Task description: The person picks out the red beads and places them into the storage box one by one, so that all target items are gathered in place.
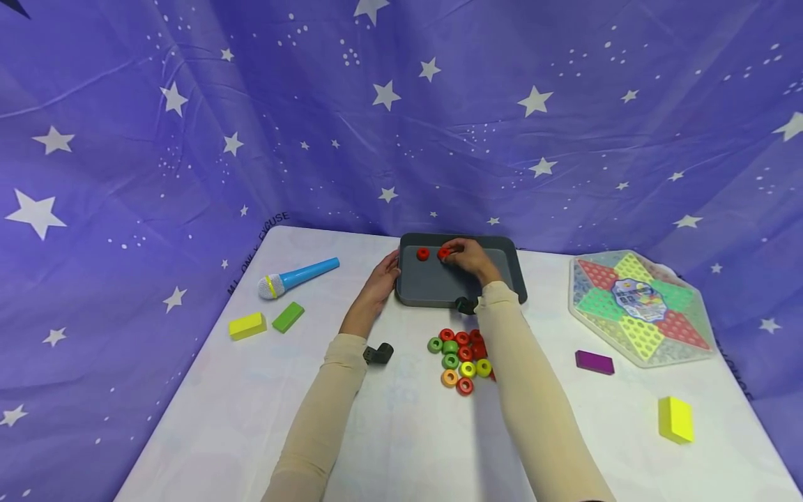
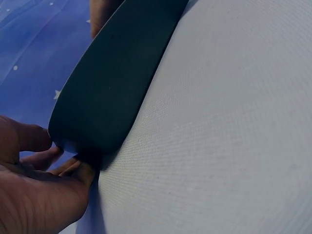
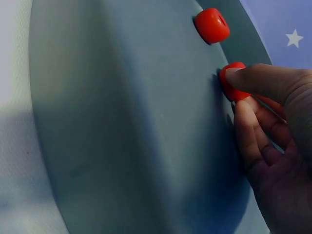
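A dark grey rectangular tray lies at the far side of the table. My left hand holds its left side; in the left wrist view the thumb is near the rim and the fingers are at the lower edge of the tray wall. Inside the tray, my right hand pinches a red bead between thumb and fingers, near the back wall. Another red bead sits in the tray to the left of it, apart from the hand.
Several red, green, yellow and orange beads lie in front of the tray, partly behind the right sleeve. At left are a toy microphone, a green block and a yellow block. At right are a hexagonal game board, a purple block and another yellow block.
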The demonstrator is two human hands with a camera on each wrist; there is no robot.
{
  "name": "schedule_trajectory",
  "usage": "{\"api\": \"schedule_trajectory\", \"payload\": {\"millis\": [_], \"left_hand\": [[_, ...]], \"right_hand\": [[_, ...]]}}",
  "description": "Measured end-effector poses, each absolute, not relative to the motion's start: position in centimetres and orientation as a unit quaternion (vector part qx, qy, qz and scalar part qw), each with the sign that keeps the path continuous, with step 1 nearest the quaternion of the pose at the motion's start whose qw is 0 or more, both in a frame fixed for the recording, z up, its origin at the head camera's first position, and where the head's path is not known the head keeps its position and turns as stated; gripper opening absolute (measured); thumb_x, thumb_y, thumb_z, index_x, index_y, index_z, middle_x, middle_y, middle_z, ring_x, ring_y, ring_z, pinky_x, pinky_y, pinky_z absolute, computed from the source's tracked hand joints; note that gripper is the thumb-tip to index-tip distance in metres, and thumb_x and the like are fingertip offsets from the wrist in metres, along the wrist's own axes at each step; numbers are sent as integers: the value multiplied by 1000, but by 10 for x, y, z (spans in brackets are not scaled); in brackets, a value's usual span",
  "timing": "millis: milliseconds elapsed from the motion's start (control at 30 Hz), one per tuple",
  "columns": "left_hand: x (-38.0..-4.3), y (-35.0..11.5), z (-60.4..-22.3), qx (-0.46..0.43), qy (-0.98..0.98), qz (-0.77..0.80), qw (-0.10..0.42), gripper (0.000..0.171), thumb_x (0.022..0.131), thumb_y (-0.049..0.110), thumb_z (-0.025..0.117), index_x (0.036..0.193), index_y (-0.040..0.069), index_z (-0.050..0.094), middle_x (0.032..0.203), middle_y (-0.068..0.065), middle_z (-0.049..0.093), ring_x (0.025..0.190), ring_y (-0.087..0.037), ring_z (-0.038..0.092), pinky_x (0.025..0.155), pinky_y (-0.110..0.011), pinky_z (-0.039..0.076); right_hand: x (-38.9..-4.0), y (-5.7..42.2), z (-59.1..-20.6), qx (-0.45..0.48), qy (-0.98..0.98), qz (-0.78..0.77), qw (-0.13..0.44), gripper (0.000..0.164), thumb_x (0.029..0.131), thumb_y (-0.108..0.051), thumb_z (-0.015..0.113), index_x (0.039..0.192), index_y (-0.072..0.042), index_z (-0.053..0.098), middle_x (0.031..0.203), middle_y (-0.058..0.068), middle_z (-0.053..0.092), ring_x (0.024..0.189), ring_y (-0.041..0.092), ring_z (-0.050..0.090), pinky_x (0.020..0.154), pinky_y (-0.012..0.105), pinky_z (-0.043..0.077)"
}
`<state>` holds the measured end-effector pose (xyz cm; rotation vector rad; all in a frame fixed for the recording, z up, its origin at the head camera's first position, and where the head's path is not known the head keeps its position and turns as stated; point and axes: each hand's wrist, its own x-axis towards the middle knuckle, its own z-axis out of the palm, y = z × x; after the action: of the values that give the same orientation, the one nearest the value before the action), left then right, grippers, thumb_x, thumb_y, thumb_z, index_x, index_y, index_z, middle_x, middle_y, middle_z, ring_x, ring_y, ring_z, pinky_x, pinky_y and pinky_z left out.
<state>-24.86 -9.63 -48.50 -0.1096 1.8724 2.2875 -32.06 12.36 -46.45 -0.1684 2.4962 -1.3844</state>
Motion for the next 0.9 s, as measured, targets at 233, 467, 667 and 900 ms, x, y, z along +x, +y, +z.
{"api": "schedule_trajectory", "payload": {"millis": [233,467,667,900], "left_hand": [[-248,-94,-486,-35,632,769,94,55,99,-5,33,152,6,28,154,-17,31,141,-27,32,116,-42,26],[-247,-93,-487,-33,630,770,94,55,98,-5,34,152,5,27,154,-18,31,141,-27,31,115,-42,26],[-247,-94,-486,-36,629,771,94,56,98,-5,35,152,6,27,154,-18,32,141,-27,32,115,-41,27],[-250,-96,-484,-35,627,772,92,56,97,-6,34,152,5,27,154,-17,32,141,-26,32,116,-39,25]], "right_hand": [[-319,127,-463,-55,868,-474,140,37,88,-4,67,124,-1,60,114,19,64,91,20,57,74,24,46],[-317,129,-462,-57,866,-474,147,39,88,-4,66,125,-1,59,117,19,63,94,22,57,76,26,46],[-316,132,-458,-73,867,-472,145,42,88,-4,66,129,-1,56,123,20,61,102,26,58,85,32,48],[-312,139,-447,-81,870,-472,119,44,89,-8,64,132,-5,55,132,16,56,111,30,55,96,44,45]]}}
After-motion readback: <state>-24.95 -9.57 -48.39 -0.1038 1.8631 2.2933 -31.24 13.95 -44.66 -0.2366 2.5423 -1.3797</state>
